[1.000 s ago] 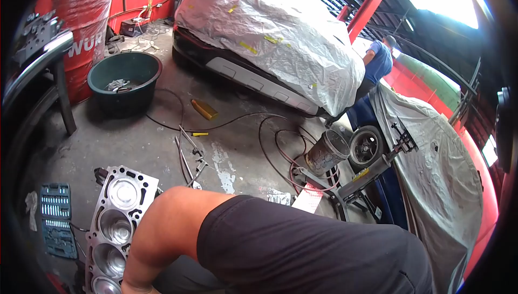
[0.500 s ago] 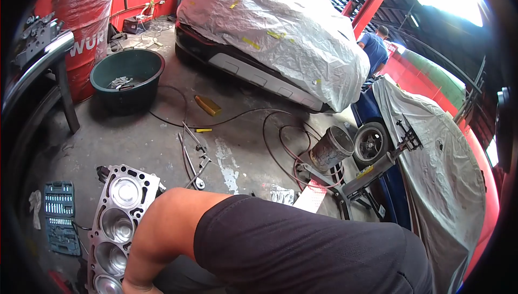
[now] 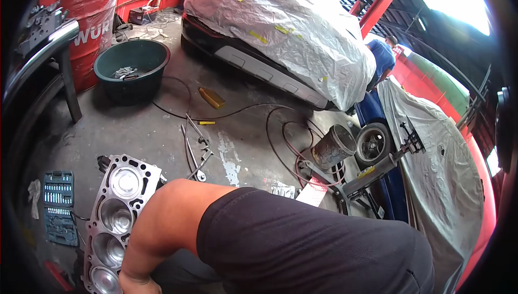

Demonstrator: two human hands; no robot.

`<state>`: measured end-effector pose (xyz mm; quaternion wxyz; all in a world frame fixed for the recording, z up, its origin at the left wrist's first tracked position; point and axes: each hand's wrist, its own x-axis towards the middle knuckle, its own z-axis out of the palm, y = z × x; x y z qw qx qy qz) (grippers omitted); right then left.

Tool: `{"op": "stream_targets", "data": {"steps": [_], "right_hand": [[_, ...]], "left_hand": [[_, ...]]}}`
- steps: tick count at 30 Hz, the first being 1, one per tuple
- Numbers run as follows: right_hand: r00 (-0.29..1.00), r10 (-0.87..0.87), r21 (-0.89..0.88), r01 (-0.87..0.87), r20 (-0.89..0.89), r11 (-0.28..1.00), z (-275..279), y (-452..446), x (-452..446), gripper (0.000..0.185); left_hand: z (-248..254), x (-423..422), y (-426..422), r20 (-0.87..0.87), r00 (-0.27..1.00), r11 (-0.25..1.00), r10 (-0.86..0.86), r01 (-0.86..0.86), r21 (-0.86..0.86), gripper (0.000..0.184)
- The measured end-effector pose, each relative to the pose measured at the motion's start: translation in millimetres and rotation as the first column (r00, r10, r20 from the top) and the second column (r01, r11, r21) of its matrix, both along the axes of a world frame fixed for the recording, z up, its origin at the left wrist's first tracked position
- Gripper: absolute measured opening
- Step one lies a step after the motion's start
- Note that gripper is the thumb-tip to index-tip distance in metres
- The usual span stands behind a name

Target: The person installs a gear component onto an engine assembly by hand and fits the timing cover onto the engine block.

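My bent bare forearm, under a dark sleeve (image 3: 313, 234), reaches down along the right side of an engine block (image 3: 94, 222). It appears to be my right arm. At the bottom edge my right hand (image 3: 139, 285) is mostly cut off, close beside the lowest visible cylinder (image 3: 104, 280); its fingers are hidden, and I cannot tell whether it touches the block. Pistons show inside the block's round bores, and the forearm covers part of its right edge. My left hand is out of view.
An open teal socket set (image 3: 59, 207) lies left of the block. Long metal tools (image 3: 195, 153) and a hose (image 3: 232, 117) are on the floor. Beyond stand a green tub (image 3: 132, 70), a metal bucket (image 3: 334, 147), covered cars (image 3: 280, 29) and a person in blue (image 3: 382, 59).
The view has shifted slightly, so the block and forearm sit a little higher in it. My forearm stays beside the block.
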<state>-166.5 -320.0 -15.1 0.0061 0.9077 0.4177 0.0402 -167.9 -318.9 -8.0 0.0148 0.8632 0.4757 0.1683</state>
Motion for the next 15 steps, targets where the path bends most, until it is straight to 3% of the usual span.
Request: {"op": "stream_targets", "data": {"steps": [5, 9, 11, 15], "right_hand": [[1.000, 0.014, 0.081, -0.016, 0.027, 0.997, -2.2, -3.2, -2.9, 0.030], [0.999, 0.001, 0.062, -0.003, 0.037, 0.998, 10.4, -0.7, -7.3, 0.029], [0.999, -0.024, 0.015, 0.024, -0.043, 1.000, 12.2, -0.3, -6.8, 0.028], [1.000, 0.004, 0.071, -0.005, 0.012, 0.997, -6.9, -0.6, -1.0, 0.026]], "left_hand": [[-3.9, -3.6, 0.8, 0.017, 1.000, 1.000, -0.012, 0.012, -0.012, 0.056], [-5.2, -0.7, -2.3, 0.029, 0.999, 0.999, -0.025, 0.026, -0.043, 0.056], [-8.7, 3.2, -5.4, 0.045, 0.998, 0.997, -0.045, 0.047, -0.054, 0.057], [-30.0, 33.6, -1.8, 0.057, 0.998, 0.997, -0.035, 0.038, -0.063, 0.058]]}}
